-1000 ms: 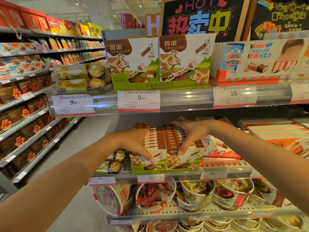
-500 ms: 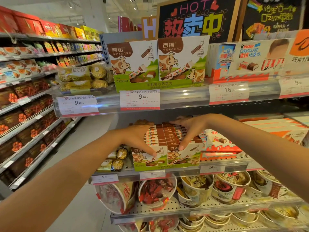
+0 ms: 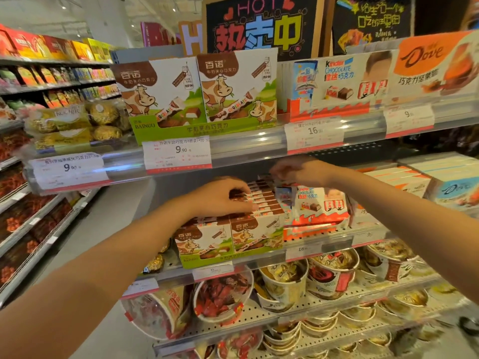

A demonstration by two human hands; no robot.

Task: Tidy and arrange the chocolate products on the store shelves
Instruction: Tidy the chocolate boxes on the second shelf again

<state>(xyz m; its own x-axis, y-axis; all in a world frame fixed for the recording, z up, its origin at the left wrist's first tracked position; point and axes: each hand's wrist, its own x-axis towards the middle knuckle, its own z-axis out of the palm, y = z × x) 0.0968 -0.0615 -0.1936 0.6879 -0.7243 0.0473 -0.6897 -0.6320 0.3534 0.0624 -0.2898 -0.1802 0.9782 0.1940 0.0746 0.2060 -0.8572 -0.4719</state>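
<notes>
On the middle shelf stands a green Bainuo display tray [image 3: 228, 240] with cow pictures, filled with rows of brown-and-white chocolate boxes [image 3: 263, 203]. My left hand [image 3: 223, 198] lies flat across the tops of the left rows, fingers pointing right. My right hand [image 3: 298, 171] is higher and further back, under the upper shelf rail [image 3: 246, 149], with bent fingers at the rear of the rows. Blur hides whether it holds anything. Kinder chocolate boxes [image 3: 321, 203] stand just right of the tray, below my right wrist.
The upper shelf carries a Bainuo display [image 3: 197, 94], Kinder boxes [image 3: 337, 84], a Dove box [image 3: 435, 71] and Ferrero Rocher packs [image 3: 77, 120]. Dove cups [image 3: 285, 281] fill the shelves below. White boxes [image 3: 404, 177] lie at the right. An aisle floor [image 3: 103, 229] runs along the left.
My left hand has moved from the tray's left side onto the box tops. My right hand has lifted off the front boxes and moved up and back, above the Kinder boxes.
</notes>
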